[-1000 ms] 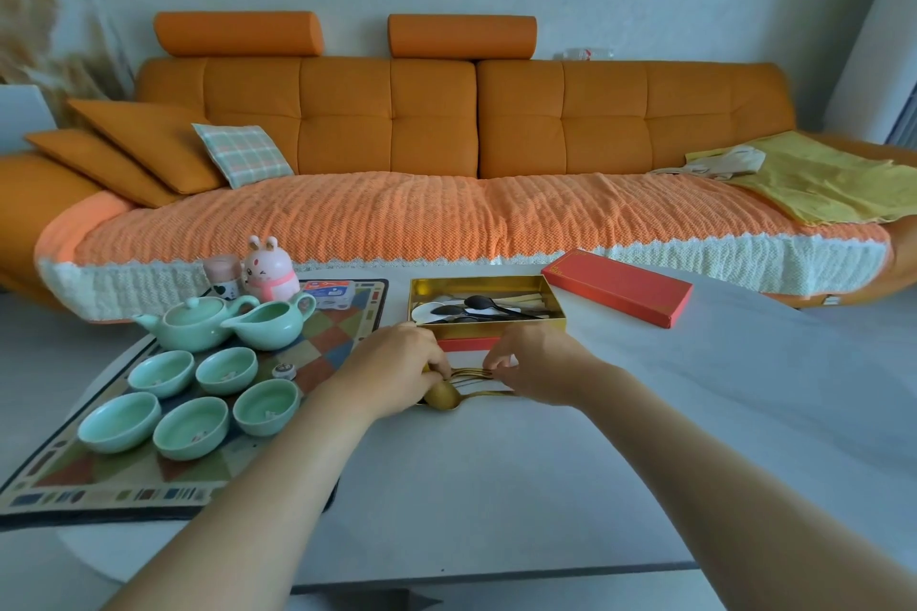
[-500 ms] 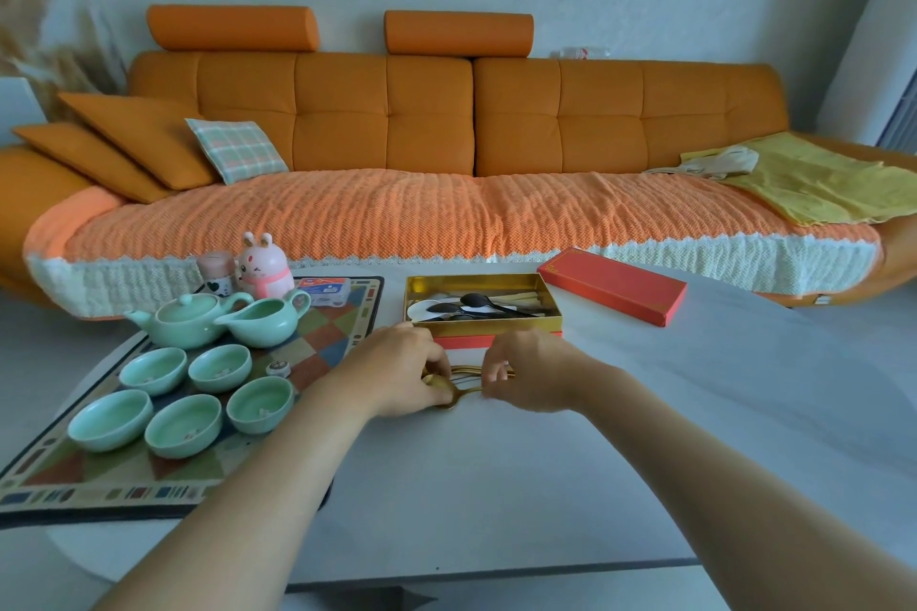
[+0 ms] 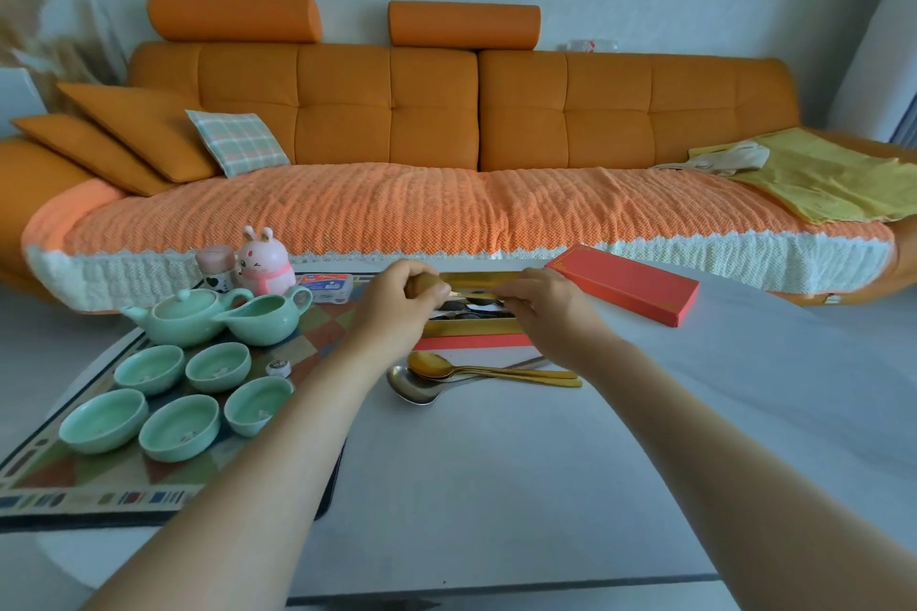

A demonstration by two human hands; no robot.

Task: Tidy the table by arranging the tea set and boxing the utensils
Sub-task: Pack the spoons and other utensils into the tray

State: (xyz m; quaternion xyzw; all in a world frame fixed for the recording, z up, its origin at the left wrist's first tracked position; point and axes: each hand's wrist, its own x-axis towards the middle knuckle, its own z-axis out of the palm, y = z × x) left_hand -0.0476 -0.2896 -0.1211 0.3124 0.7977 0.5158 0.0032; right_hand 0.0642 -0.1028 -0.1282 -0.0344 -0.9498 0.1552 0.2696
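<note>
The teapot [image 3: 186, 315], pitcher [image 3: 268, 319] and five cups [image 3: 178, 399] are pale celadon green, standing on a mat [image 3: 59, 486] of multicoloured diamonds with a dark border. The utensil box [image 3: 476, 326] is gold inside with red walls, its lid [image 3: 627, 283] red; gold spoons [image 3: 436, 365] and a silver spoon [image 3: 412, 387] lie on the pale grey counter [image 3: 496, 486]. The sofa [image 3: 387, 114] is orange.

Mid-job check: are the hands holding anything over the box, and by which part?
Yes, a gold metal spoon. The left hand has its grip on the bowl end, the right hand on the handle, above the open gold-lined box.
</note>
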